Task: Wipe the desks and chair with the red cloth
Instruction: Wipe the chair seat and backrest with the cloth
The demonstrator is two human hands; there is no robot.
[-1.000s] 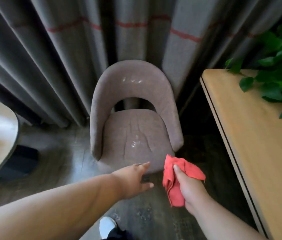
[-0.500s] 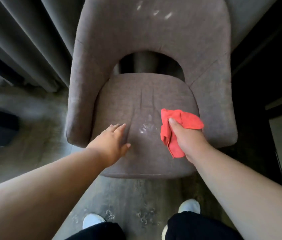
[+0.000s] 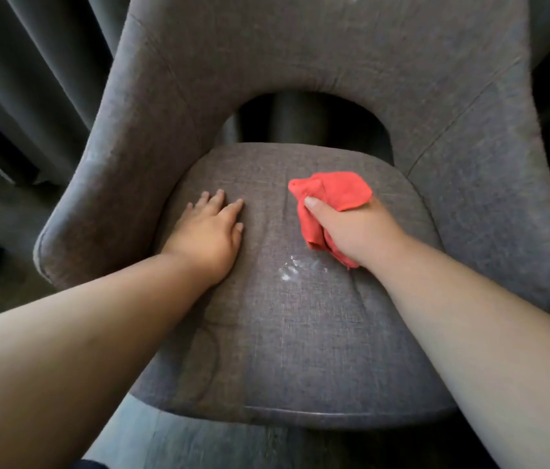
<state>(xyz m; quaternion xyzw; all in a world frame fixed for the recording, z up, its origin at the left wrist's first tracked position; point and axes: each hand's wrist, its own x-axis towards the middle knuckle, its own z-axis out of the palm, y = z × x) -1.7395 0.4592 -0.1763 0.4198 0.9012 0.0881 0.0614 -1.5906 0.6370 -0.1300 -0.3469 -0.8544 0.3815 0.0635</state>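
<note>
Both hands have dropped onto the grey chair (image 3: 300, 333) seat since before: left hand (image 3: 206, 231) flat, fingers straight, right hand (image 3: 356, 228) clamped round the red cloth (image 3: 329, 194), just far-right of a whitish smear (image 3: 292, 270) (dried spill? I can't tell).

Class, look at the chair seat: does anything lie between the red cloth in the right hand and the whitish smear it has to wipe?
Nothing visible does. The crumpled red cloth, gripped by the right hand, sits just beyond the whitish smear on the grey fabric chair seat. The left hand rests flat, off to the side.
</note>
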